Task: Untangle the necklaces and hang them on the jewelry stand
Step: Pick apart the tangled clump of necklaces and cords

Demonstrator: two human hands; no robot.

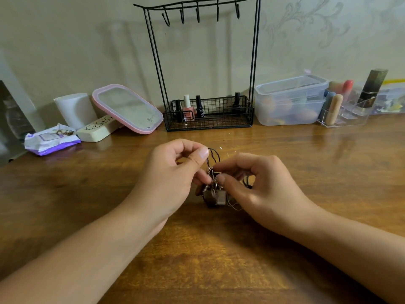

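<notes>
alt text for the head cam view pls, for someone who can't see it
Two hands, left hand and right hand, pinch a tangled necklaces bundle above a wooden table. Behind stands a black jewelry stand, its hooks bare.

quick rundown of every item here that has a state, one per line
black wire jewelry stand: upright, hooks bare
tangled dark-cord necklaces: bunched, pinched by both hands
left hand: pinches cords
right hand: pinches cords
pink-rimmed mirror: tilted back
clear plastic lidded box: closed
pink nail polish bottle: upright, capped, in the stand's basket
purple wipes pack: lying flat
</notes>
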